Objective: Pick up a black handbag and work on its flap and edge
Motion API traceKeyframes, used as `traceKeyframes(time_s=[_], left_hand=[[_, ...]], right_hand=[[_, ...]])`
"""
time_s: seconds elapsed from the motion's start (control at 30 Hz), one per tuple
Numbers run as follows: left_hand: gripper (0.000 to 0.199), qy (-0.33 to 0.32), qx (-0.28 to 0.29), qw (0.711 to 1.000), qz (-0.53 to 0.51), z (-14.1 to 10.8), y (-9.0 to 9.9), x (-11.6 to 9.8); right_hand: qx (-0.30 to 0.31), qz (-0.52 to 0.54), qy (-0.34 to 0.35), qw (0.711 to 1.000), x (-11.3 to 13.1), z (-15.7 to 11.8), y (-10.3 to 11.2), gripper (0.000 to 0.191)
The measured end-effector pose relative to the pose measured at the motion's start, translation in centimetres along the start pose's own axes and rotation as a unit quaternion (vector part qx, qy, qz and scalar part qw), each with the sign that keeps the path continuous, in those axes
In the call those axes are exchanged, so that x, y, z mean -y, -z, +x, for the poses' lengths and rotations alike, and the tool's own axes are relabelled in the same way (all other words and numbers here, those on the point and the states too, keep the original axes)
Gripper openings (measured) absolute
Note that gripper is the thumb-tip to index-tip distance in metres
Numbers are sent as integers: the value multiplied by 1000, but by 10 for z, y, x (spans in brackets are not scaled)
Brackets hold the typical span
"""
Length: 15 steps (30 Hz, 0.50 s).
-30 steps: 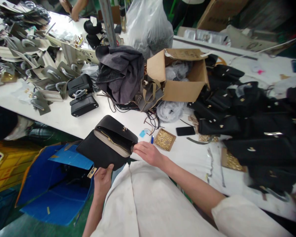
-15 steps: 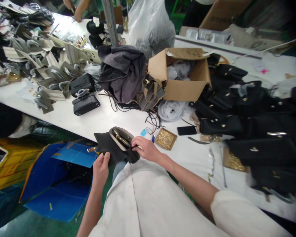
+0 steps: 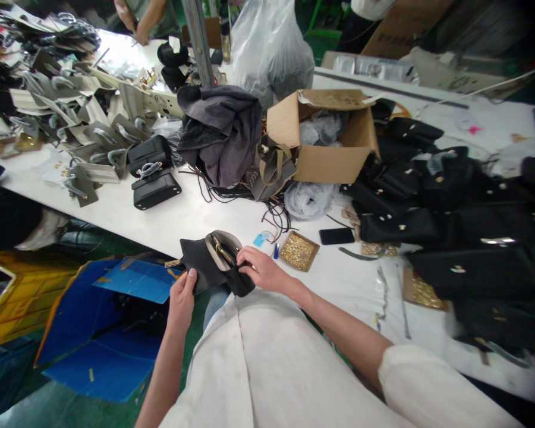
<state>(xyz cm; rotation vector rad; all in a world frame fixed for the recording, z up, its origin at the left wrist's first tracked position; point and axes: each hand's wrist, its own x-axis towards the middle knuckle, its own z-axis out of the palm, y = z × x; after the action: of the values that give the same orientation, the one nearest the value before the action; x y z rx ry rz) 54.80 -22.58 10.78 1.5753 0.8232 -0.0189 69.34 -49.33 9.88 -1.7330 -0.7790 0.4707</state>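
Observation:
A small black bag (image 3: 205, 265) with a pale lining and a gold zip hangs between my hands at the table's front edge, its flap folded out to the left. My left hand (image 3: 182, 292) grips the flap, thumb on top, close to a gold metal piece (image 3: 173, 263) at the flap's end. At the bag's open mouth, my right hand (image 3: 257, 266) pinches the rim on the right side; its fingertips partly hide that spot. Just right of this hand lie a tray of small gold parts (image 3: 298, 251) and a blue item (image 3: 276, 251).
Black bags (image 3: 455, 226) are heaped at the right, near a phone (image 3: 336, 236). Behind stand a cardboard box (image 3: 332, 164) and dark cloth (image 3: 223, 131). Grey pieces (image 3: 107, 134) cover the left. A blue bin (image 3: 102, 362) sits below. Another person's hands (image 3: 141, 32) show at the far side.
The bag's flap and my left hand have shifted slightly right and up, and the gold piece at the flap's end has turned. My right hand has barely moved on the rim.

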Motion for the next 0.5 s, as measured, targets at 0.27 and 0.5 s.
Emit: traceKeyframes(time_s=[0.27, 0.5], left_hand=[[46, -45, -24, 998, 23, 0, 2, -11], [53, 46, -55, 987, -143, 13, -6, -5]], right_hand=[[-15, 37, -14, 999, 2, -5, -5, 15], [-20, 52, -31, 998, 4, -5, -11, 16]])
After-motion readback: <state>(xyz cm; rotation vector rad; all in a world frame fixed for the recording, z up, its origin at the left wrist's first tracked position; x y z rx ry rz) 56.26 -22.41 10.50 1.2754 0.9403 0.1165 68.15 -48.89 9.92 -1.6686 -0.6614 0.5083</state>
